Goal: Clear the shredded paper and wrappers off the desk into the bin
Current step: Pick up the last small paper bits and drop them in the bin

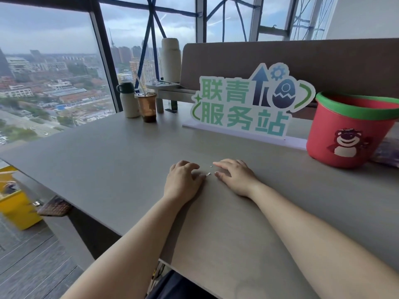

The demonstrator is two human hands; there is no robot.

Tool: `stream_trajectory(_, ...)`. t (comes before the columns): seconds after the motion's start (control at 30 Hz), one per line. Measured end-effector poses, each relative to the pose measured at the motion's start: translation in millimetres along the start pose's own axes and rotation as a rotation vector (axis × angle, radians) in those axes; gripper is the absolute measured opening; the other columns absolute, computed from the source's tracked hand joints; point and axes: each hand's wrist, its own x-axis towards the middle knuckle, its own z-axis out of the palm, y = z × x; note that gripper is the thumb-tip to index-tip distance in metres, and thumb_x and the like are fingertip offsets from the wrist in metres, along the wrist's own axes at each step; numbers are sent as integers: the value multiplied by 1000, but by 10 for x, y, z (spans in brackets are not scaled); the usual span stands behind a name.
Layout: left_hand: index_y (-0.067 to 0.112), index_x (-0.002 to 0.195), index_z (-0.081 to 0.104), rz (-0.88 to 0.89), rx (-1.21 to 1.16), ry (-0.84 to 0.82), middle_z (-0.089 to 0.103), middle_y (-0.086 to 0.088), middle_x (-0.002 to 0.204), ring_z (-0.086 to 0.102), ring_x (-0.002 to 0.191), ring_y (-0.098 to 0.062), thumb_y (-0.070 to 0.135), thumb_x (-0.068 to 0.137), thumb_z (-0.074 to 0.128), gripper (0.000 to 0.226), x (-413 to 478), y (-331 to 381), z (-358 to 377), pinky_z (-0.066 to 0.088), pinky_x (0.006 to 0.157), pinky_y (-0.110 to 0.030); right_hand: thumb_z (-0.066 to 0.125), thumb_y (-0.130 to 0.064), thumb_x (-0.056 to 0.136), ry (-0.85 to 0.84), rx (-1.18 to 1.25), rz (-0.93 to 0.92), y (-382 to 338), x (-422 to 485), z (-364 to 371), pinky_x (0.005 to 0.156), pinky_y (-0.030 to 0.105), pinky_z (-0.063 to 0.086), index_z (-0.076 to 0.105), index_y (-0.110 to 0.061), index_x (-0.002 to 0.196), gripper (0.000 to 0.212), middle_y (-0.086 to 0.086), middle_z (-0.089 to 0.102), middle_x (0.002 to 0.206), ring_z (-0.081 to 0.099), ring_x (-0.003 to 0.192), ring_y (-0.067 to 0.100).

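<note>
Both my hands lie palm down on the grey desk (pixel 108 160), close together near its middle. My left hand (pixel 182 182) has its fingers curled over the surface, fingertips at a small white paper scrap (pixel 207 174). My right hand (pixel 235 175) rests with fingers stretched toward the left, just right of that scrap. A tiny white fleck (pixel 211 167) lies between the two hands, a little farther back. The bin (pixel 345 134) is a red bucket with a green rim and a bear picture, standing on the desk at the far right.
A cut-out sign (pixel 248 104) with green characters stands behind my hands. A white flask (pixel 128 100) and a plastic cup of dark drink (pixel 148 106) stand at the back left by the window. The desk's left edge drops to the floor, where a yellow box (pixel 15 210) sits.
</note>
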Motion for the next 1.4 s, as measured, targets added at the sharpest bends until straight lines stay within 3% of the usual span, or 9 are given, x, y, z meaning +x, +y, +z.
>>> stream_trajectory(0.13,23,115,63,6,44,9,57,0,123,44,122,-23,43,84,60,37,0,7,19,35,100,-30,39,-41,95,-39,-46,-46,-48,97,33,112,33,27,49,-36,131,37,-9,46,142,37,130,21)
stream_trajectory(0.3,26,100,70,110,2,-34,63,1,108,59,103,-22,33,84,60,20,-26,49,-15,49,86,-32,50,-25,92,49,29,-108,-31,0,-4,104,27,32,64,-16,116,30,5,59,125,50,119,23)
stream_trajectory(0.47,23,103,70,131,-10,-68,64,0,109,61,101,-21,32,87,59,21,-17,85,-16,49,84,-28,58,-14,88,87,112,-75,170,-254,-189,91,16,34,69,-7,105,22,9,65,112,57,109,22)
stream_trajectory(0.63,16,106,69,167,-84,-146,63,-6,109,62,98,-23,21,88,60,21,15,131,-36,50,90,-31,67,-19,82,119,275,74,285,-405,-272,90,17,40,65,-10,112,31,3,61,108,60,102,20)
stream_trajectory(0.77,12,112,66,152,-173,-158,60,-8,111,61,98,-21,13,82,68,30,10,14,-141,51,86,-25,72,-24,78,120,235,119,399,-481,-320,90,21,42,62,-12,117,42,3,56,110,58,100,21)
stream_trajectory(0.87,12,112,66,148,-109,-140,60,-7,109,62,93,-21,22,81,70,33,-6,-70,-170,49,88,-25,70,-25,80,132,174,101,398,-464,-287,90,22,39,65,-10,114,38,9,59,109,55,101,22)
stream_trajectory(1.03,18,107,69,163,-53,-116,62,-5,104,62,92,-21,32,82,67,28,11,-11,-115,47,87,-24,67,-21,82,154,177,76,298,-348,-226,78,16,30,67,-11,111,30,7,57,101,48,89,12)
stream_trajectory(1.4,23,93,74,224,-33,-113,62,-1,98,61,90,-20,27,84,65,13,149,113,-11,47,80,-26,71,-13,78,223,251,72,273,-247,-158,77,19,36,75,-12,90,12,-3,56,84,54,83,12)
